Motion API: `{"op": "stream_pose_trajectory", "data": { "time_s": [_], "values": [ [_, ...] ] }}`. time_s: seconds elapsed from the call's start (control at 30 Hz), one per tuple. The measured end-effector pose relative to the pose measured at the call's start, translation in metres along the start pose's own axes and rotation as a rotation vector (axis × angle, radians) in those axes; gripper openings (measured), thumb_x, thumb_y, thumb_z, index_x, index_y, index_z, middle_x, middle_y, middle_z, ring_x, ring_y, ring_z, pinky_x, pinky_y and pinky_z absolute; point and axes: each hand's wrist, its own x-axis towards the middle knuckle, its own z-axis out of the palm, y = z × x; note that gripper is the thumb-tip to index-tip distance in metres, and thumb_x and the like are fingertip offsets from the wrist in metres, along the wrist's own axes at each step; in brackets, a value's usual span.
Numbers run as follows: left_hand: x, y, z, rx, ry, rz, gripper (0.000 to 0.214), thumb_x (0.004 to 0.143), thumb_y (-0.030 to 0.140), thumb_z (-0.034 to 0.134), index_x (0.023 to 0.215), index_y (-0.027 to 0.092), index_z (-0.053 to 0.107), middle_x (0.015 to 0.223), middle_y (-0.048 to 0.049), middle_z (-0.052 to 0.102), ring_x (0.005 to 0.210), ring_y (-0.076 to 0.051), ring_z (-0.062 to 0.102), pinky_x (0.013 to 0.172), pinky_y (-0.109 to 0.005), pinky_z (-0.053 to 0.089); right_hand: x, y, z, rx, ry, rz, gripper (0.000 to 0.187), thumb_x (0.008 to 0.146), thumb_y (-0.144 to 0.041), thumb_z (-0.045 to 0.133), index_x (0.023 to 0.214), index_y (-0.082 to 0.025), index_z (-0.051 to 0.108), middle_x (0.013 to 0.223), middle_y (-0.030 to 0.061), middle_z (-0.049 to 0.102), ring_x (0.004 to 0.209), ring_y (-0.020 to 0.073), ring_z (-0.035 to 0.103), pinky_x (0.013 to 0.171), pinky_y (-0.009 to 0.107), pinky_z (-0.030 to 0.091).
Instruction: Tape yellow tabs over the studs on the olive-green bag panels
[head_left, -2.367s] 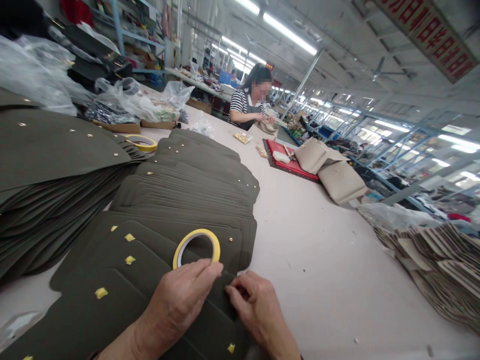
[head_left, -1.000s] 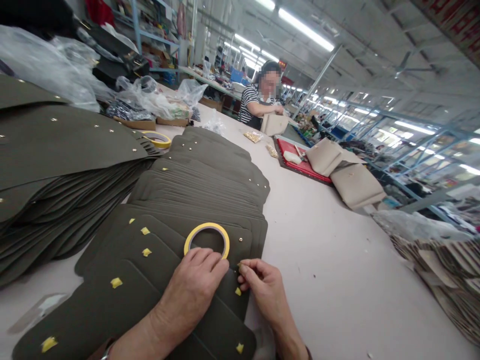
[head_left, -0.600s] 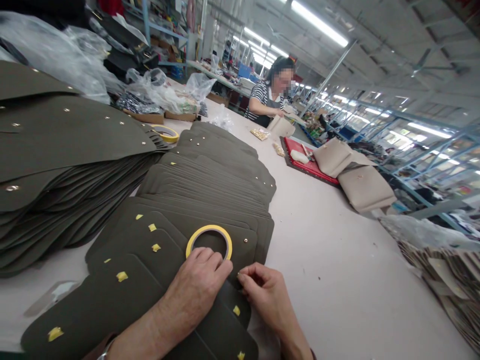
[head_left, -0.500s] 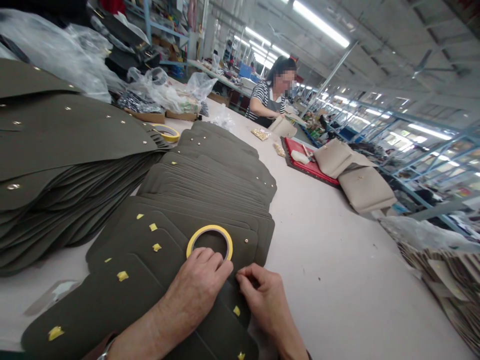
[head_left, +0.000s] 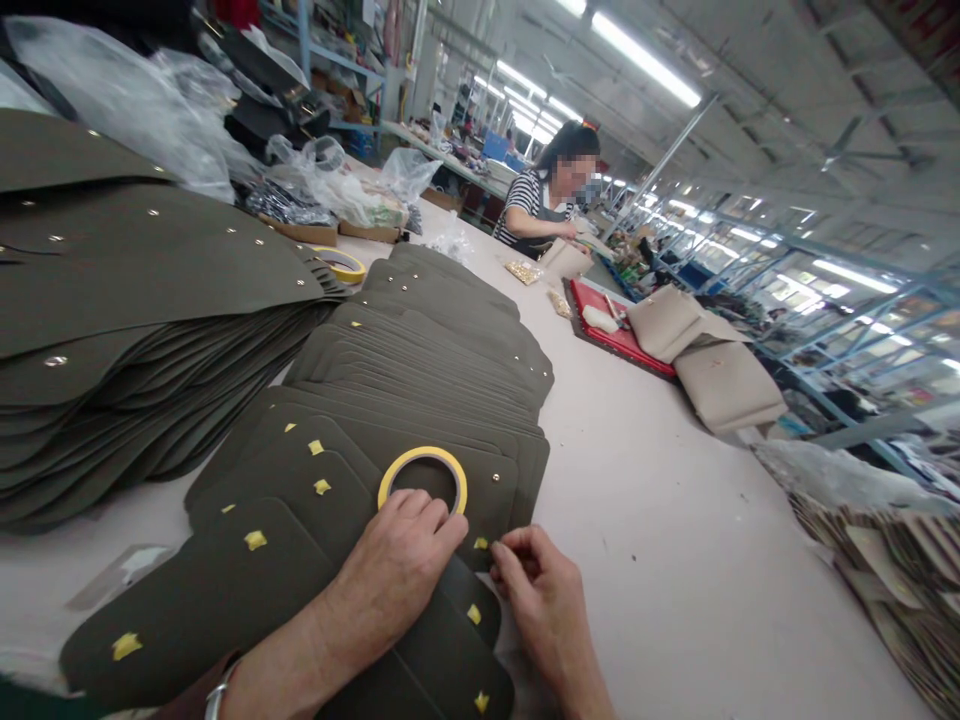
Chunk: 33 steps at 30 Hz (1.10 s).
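My left hand point(head_left: 409, 545) is closed on the near edge of a yellow tape roll point(head_left: 385, 478), which stands tilted over dark olive, leather-like panels point(head_left: 277, 580). My right hand point(head_left: 541, 590) sits at the panels' right edge, its fingers curled and drawn together; nothing shows between them. Just left of its fingertips, a small yellow tape piece point(head_left: 481, 543) sticks to a panel. Several more such bits dot the nearest panels, among them a tape piece point(head_left: 255, 541) to the left. Beyond the roll, similar panels point(head_left: 405, 350) overlap in a fanned row, some with small metal studs.
A larger pile of olive panels point(head_left: 150, 290) fills the left side, with a second tape roll point(head_left: 341, 264) behind it. Beige bag pieces point(head_left: 727, 385) lie by a red tray point(head_left: 600, 335) at right. A co-worker point(head_left: 536, 205) works across the table point(head_left: 675, 560). Stacked beige pieces point(head_left: 892, 570) stand far right.
My right hand has shifted slightly right, away from the panel, and a yellow tape piece now shows where its fingertips were. My left hand stays on the roll. The view has shifted slightly.
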Motion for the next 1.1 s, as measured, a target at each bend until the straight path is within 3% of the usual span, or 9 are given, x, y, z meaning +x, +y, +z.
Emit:
{"op": "stream_pose_trajectory", "data": {
  "time_s": [0.17,0.3,0.47,0.57,0.7,0.8,0.93,1.0,1.1],
  "values": [
    [0.001,-0.001,0.002,-0.012,0.057,0.024,0.014,0.094,0.012,0.049,0.085,0.021,0.056,0.081,-0.0022,0.055,0.079,-0.024,0.048,0.076,-0.04,0.041,-0.008,0.005,0.012,-0.234,0.113,-0.314,0.018,0.095,-0.021,0.051,0.091,-0.02,0.069,0.08,0.0042,0.07,0.071,0.0175,0.067,0.069,0.026,0.051],
    [0.001,0.0,-0.002,-0.076,0.16,0.074,0.018,0.095,0.011,0.042,0.087,0.019,0.056,0.079,-0.0031,0.056,0.077,-0.023,0.051,0.073,-0.039,0.044,-0.001,0.004,0.022,-0.368,0.156,-0.364,0.022,0.096,-0.018,0.047,0.089,-0.018,0.068,0.078,0.0053,0.069,0.068,0.0183,0.066,0.065,0.027,0.049],
    [0.002,-0.004,-0.01,-0.233,0.398,0.217,0.02,0.099,0.012,0.04,0.108,0.016,0.057,0.088,-0.0054,0.066,0.077,-0.017,0.062,0.07,-0.028,0.053,0.006,-0.006,0.008,-0.389,-0.041,-0.246,0.017,0.09,-0.018,0.059,0.075,-0.02,0.067,0.069,0.0018,0.066,0.063,0.0165,0.063,0.06,0.025,0.044],
    [0.002,-0.006,-0.01,-0.321,0.434,0.304,0.026,0.098,0.011,0.044,0.121,0.015,0.054,0.094,-0.0056,0.071,0.085,-0.014,0.068,0.077,-0.021,0.055,0.005,-0.01,-0.006,-0.28,-0.202,-0.182,0.025,0.088,-0.02,0.063,0.063,-0.02,0.065,0.062,-0.0008,0.064,0.058,0.0134,0.061,0.055,0.022,0.043],
    [0.003,-0.009,-0.005,-0.296,0.415,0.334,0.037,0.1,0.013,0.042,0.137,0.012,0.045,0.11,-0.0086,0.073,0.095,-0.012,0.07,0.083,-0.018,0.055,0.007,-0.013,-0.012,-0.036,0.019,-0.362,0.014,0.087,-0.014,0.059,0.091,-0.02,0.07,0.075,0.0011,0.07,0.063,0.0133,0.064,0.058,0.02,0.05],
    [0.003,-0.011,0.0,-0.229,0.425,0.313,0.039,0.102,0.019,0.04,0.141,0.011,0.041,0.109,-0.0087,0.074,0.084,-0.011,0.072,0.074,-0.017,0.056,0.012,-0.02,-0.009,0.027,0.166,-0.605,0.032,0.085,-0.006,0.056,0.112,-0.021,0.064,0.09,0.0051,0.071,0.074,0.0149,0.066,0.065,0.022,0.055],
    [0.005,-0.012,0.002,-0.189,0.418,0.321,0.035,0.105,0.023,0.032,0.137,0.011,0.042,0.091,-0.005,0.076,0.071,-0.01,0.072,0.064,-0.016,0.055,0.02,-0.028,-0.002,-0.077,0.188,-0.785,0.027,0.085,-0.004,0.054,0.102,-0.021,0.066,0.092,0.0079,0.071,0.079,0.0172,0.067,0.07,0.025,0.057],
    [0.006,-0.011,0.001,-0.178,0.431,0.335,0.033,0.105,0.023,0.03,0.133,0.012,0.044,0.084,-0.0032,0.076,0.068,-0.01,0.072,0.061,-0.015,0.054,0.024,-0.028,0.004,-0.113,0.223,-0.848,0.023,0.085,-0.004,0.051,0.092,-0.02,0.065,0.078,0.0055,0.07,0.067,0.0154,0.064,0.06,0.023,0.054],
    [0.008,-0.011,-0.002,-0.161,0.484,0.359,0.03,0.105,0.023,0.028,0.125,0.014,0.048,0.078,-0.0016,0.075,0.063,-0.01,0.071,0.059,-0.013,0.054,0.028,-0.024,0.016,-0.14,0.397,-0.911,0.024,0.084,-0.002,0.045,0.08,-0.021,0.059,0.059,0.0002,0.063,0.05,0.0124,0.056,0.048,0.021,0.045]
  ]
}}
